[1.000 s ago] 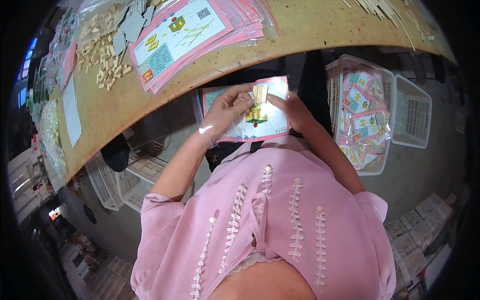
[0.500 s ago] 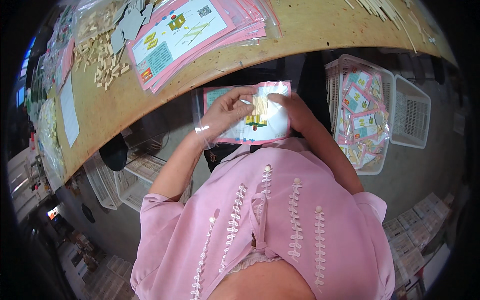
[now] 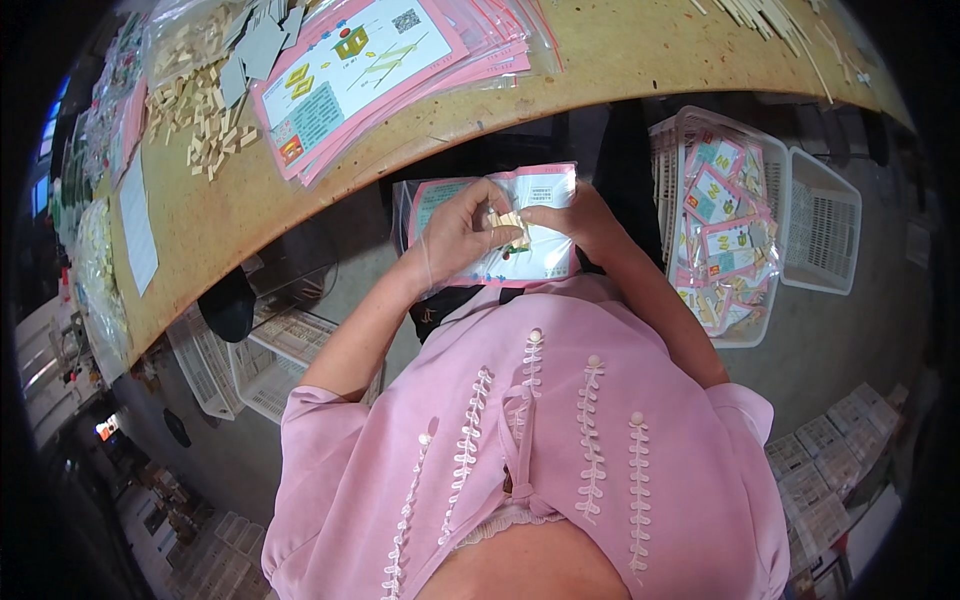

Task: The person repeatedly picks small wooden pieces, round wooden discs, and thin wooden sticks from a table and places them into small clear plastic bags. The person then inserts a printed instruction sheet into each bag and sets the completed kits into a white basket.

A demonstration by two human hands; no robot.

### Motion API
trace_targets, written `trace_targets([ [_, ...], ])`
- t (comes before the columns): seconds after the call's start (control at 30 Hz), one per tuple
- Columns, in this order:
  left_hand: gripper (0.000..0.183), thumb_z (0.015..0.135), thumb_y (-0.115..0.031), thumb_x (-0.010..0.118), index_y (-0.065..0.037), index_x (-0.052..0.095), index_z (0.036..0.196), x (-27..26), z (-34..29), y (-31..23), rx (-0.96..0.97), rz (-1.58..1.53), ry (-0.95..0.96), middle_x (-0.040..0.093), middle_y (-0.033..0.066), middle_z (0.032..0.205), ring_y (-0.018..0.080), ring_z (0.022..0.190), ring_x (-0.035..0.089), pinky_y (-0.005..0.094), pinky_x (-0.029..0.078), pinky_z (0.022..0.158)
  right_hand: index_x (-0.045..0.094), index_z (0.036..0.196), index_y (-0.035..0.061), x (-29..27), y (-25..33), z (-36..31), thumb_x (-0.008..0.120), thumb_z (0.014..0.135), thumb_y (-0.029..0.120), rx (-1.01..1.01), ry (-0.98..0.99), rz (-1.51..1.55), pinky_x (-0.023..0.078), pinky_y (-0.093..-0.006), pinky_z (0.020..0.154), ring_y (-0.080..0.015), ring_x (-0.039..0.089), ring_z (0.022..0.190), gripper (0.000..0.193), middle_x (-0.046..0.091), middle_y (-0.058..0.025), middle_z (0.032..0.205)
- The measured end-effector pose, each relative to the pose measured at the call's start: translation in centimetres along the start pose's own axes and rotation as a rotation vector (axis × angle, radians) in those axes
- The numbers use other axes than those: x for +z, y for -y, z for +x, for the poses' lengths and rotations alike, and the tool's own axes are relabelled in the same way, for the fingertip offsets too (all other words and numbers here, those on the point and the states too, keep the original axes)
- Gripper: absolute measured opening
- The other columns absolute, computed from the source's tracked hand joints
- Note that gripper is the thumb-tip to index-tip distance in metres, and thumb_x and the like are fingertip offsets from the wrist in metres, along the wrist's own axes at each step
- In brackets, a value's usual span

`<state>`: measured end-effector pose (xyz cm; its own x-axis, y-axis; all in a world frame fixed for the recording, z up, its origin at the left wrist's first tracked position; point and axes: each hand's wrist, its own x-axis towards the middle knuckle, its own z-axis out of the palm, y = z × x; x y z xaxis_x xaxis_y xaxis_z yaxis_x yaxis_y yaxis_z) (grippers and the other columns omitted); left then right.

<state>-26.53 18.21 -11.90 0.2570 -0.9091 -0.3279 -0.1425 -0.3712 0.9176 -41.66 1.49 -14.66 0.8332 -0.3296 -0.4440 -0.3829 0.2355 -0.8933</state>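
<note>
Above my lap lies a clear plastic bag (image 3: 547, 258) with a pink-bordered printed card showing through it. The bag's clear edge crosses my left wrist, so that hand seems to be inside it. My left hand (image 3: 463, 232) is closed, thumb and fingers curled around a small cluster of pale wooden pieces (image 3: 507, 229) over the card's middle. My right hand (image 3: 578, 222) grips the bag's right side. Its thumb lies on top, reaching the wooden pieces, and its other fingers are hidden underneath.
On the wooden table (image 3: 590, 60) ahead lie a stack of bagged cards (image 3: 360, 75), loose wooden blocks (image 3: 215, 135), grey plates (image 3: 262, 50) and thin sticks (image 3: 770, 25). A white basket (image 3: 745, 338) of filled bags stands on the right, beside another white basket (image 3: 822, 225).
My left fingers have closed in further around the wooden pieces, which now look bunched and slightly lower. My right thumb has shifted down and left with them. The bag has moved slightly left.
</note>
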Motion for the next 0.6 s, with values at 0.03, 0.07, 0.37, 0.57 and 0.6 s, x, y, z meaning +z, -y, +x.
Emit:
trace_targets([
  [0.03,0.028,0.087,-0.007,0.079,-0.007,0.056,0.104,0.0,0.0,-0.2,0.002,-0.022,-0.007,0.053,-0.0033,0.098,0.0061,0.089,0.05,0.0234,0.045,0.077,0.069,0.108,-0.0009,0.0,-0.1,0.0,0.085,0.078,0.022,0.003,0.002,0.012,0.055,-0.0308,0.071,-0.0144,0.069,0.082,0.04,0.074,-0.0099,0.095],
  [0.07,0.028,0.087,-0.006,0.079,-0.007,0.057,0.103,0.1,-0.1,-0.4,0.004,-0.043,-0.015,0.053,-0.0033,0.098,0.0062,0.089,0.051,0.0234,0.046,0.077,0.069,0.108,-0.0008,0.1,-0.4,0.1,0.085,0.078,0.022,0.006,0.003,0.024,0.055,-0.0307,0.071,-0.0143,0.069,0.082,0.04,0.074,-0.0098,0.095],
  [0.37,0.016,0.091,-0.005,0.075,-0.004,0.061,0.1,-0.1,0.2,-0.5,-0.092,-0.303,0.149,0.06,-0.0016,0.096,0.0054,0.088,0.055,0.0222,0.047,0.078,0.07,0.109,-0.0006,-0.5,-2.6,0.7,0.084,0.076,0.022,0.021,0.07,-0.051,0.055,-0.0322,0.076,-0.0171,0.07,0.085,0.042,0.074,-0.0095,0.096],
  [0.57,0.014,0.094,-0.008,0.073,-0.004,0.063,0.103,-0.3,0.1,0.3,-0.053,-0.164,0.151,0.06,-0.0014,0.099,0.0059,0.093,0.055,0.0238,0.048,0.083,0.062,0.127,0.0003,-1.0,-1.2,-1.0,0.076,0.073,0.01,0.127,0.302,0.262,0.051,-0.0342,0.095,-0.0199,0.067,0.105,0.056,0.07,-0.0097,0.115],
  [0.6,0.015,0.094,-0.009,0.072,-0.004,0.063,0.105,-0.4,0.2,0.2,-0.046,-0.125,0.155,0.06,-0.0014,0.1,0.0059,0.093,0.055,0.0242,0.048,0.084,0.059,0.131,0.0008,-1.0,-0.8,-1.3,0.074,0.072,0.006,0.139,0.335,0.286,0.05,-0.0343,0.098,-0.0202,0.066,0.11,0.061,0.068,-0.0093,0.12],
])
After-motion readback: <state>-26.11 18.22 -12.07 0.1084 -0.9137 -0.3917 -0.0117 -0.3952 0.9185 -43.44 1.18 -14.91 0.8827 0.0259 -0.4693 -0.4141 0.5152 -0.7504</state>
